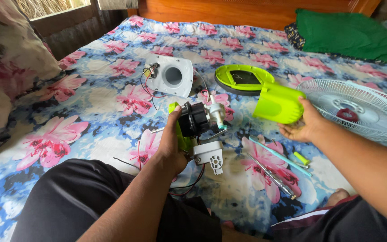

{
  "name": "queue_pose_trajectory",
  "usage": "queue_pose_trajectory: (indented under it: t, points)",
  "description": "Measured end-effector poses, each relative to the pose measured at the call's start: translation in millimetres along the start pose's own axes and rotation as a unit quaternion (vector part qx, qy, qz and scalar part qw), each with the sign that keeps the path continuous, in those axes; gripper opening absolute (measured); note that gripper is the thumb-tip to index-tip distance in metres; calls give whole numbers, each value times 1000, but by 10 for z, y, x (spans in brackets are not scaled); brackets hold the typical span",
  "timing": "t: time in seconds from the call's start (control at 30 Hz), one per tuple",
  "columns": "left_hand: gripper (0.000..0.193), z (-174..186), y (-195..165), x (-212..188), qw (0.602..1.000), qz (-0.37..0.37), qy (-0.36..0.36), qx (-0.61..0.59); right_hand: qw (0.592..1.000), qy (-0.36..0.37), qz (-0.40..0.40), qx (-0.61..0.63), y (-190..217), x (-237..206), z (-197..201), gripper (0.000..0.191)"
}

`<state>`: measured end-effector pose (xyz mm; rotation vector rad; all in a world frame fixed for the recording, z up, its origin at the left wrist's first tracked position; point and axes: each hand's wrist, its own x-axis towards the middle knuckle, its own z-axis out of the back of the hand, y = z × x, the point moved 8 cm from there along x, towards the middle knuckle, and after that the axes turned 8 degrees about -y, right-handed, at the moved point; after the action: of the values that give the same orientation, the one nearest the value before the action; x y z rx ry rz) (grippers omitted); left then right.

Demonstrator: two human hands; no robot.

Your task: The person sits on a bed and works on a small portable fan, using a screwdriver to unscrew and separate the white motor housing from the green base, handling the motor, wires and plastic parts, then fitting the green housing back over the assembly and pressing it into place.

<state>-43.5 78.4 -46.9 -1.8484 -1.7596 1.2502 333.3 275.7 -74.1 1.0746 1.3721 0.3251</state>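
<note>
Fan parts in both hands over a floral bedsheet [90, 112].
Left hand [172, 145] grips the black fan motor [194, 120]; right hand [303, 125] clasps the lime-green motor cover [277, 104].

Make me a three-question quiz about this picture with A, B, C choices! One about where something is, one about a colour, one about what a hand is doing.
1. Where is the white fan grille?
A. On the bed, at the right
B. On the pillow
C. On the person's lap

2. What colour is the cover in the right hand?
A. Red
B. Lime green
C. Black

3. What is the left hand doing?
A. Lying flat and empty
B. Holding a screwdriver
C. Gripping the fan motor

Answers: 1 A, the grille lies on the flowered bedsheet at the right edge. 2 B, the cover is bright lime. 3 C, its fingers wrap the motor assembly.
</note>
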Motion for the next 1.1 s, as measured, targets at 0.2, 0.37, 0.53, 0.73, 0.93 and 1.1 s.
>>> queue_pose_trajectory:
  t: [0.2, 0.37, 0.53, 0.73, 0.93, 1.1]
  points:
    - [64, 55, 9, -32, 998, 13, 17, -67, 998, -56, -28, 14, -217, -232, 225, 89]
    - [70, 86, -39, -306, 995, 14, 3, -94, 996, -61, -54, -45, -228, -507, 220, 101]
    - [71, -4, -142, -565, 998, 8, -17, -67, 993, -65, -88, -54, -228, -547, 104, 99]
    - [74, -240, -333, -737, 997, -29, -53, -39, 995, 72, -37, -51, -83, -522, -249, 54]
    - [67, -483, -372, -775, 996, -71, -7, -58, 985, 155, 3, 69, 176, -781, -449, 53]
    - [63, -414, -354, -863, 988, -120, 78, -62, 976, 176, 68, 105, 377, -1231, -428, 60]
